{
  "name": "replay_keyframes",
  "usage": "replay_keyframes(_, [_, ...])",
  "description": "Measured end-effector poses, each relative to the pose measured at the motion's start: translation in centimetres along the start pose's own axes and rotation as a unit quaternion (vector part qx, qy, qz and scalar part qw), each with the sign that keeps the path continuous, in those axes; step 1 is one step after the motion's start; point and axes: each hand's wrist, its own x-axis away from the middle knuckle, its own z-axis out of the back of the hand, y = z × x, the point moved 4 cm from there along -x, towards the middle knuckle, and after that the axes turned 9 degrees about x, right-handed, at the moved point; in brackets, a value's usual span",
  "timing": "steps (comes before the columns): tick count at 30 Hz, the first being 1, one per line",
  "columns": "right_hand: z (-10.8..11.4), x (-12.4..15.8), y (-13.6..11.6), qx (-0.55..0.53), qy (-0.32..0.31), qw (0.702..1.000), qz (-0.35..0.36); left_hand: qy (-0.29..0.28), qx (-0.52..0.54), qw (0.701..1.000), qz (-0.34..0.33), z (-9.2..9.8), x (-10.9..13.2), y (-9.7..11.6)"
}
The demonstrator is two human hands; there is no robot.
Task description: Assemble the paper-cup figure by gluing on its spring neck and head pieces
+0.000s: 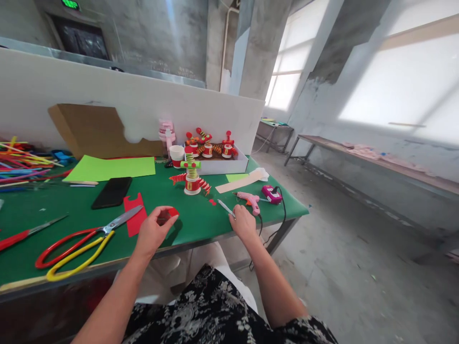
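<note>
My left hand (155, 230) is closed in a pinch on a small piece of red paper (173, 212), held just above the table's front edge. Near the glue gun, my right hand (244, 222) has its fingers closed on the end of a white pen (225, 207) that lies low over the table. A paper-cup figure (192, 184) with folded red arms and a green spring neck stands between and beyond my hands. Tiny red scraps (212, 202) lie by the pen's tip. Left of my left hand, a cut red sheet (135, 215) rests partly under large scissors (107, 228).
A pink glue gun (249, 200) and a purple box with a cord (271, 194) sit at the right. Behind stand a white tray of similar figures (222, 166) and a paper cup (177, 156). A black phone (112, 192), green paper (111, 168) and red-handled scissors (21, 237) lie left.
</note>
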Motion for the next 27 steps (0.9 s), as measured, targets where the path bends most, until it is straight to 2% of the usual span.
replay_keyframes(2, [-0.3,1.3,0.2,-0.035,0.024,0.999,0.017,-0.002,0.003,1.000,0.000,0.0,0.0,-0.1])
replay_keyframes(5, [-0.8,2.7,-0.4,-0.103,0.056,0.987,0.110,-0.007,0.005,1.000,-0.005,0.1,0.0,-0.2])
replay_keyframes(8, [-1.1,2.6,-1.9,-0.117,0.063,0.974,0.183,-0.012,-0.003,1.000,0.000,0.2,-0.1,-0.5])
replay_keyframes(10, [-1.1,1.7,-2.9,-0.090,0.054,0.976,0.189,-0.015,0.004,1.000,0.007,0.2,-0.1,-0.6])
replay_keyframes(12, [-0.9,0.8,-3.6,-0.056,0.063,0.984,0.159,-0.015,0.028,0.999,0.004,0.1,0.1,-0.4])
replay_keyframes(15, [-0.7,0.3,-4.5,-0.081,0.125,0.981,0.124,-0.015,0.069,0.997,-0.011,0.0,0.2,0.0])
replay_keyframes(17, [-1.2,0.6,-5.5,-0.177,0.145,0.960,0.160,-0.019,0.085,0.996,-0.018,-0.1,0.2,0.2])
replay_keyframes(21, [-3.0,0.7,-8.7,-0.385,0.086,0.892,0.220,-0.021,0.091,0.995,-0.038,-0.1,0.1,0.4])
replay_keyframes(24, [-3.5,-0.2,-11.2,-0.455,0.062,0.862,0.217,-0.033,0.082,0.995,-0.053,-0.2,0.2,0.8])
replay_keyframes(27, [-3.5,-1.1,-13.1,-0.481,0.029,0.849,0.219,-0.053,0.055,0.994,-0.073,-0.4,0.5,1.4])
